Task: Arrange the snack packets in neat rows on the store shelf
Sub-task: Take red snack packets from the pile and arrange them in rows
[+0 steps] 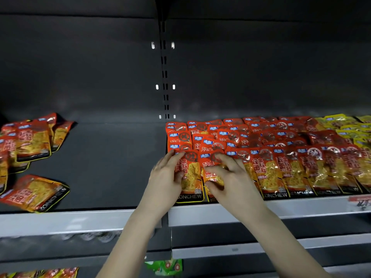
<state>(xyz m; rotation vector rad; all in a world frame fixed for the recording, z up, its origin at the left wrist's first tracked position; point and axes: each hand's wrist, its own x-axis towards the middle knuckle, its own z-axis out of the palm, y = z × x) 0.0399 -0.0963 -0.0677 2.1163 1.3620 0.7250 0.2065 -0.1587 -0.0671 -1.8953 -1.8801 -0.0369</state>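
Gripping red packets (191, 178): left hand (165, 178), right hand (232, 177).

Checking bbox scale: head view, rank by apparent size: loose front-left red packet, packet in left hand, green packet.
1. loose red packet
2. held packet, left hand hides part, so unsure
3. green packet, smallest

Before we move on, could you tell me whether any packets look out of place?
Yes: the left-hand packets lie in a loose heap, with a stray packet askew near the front edge, unlike the neat rows.
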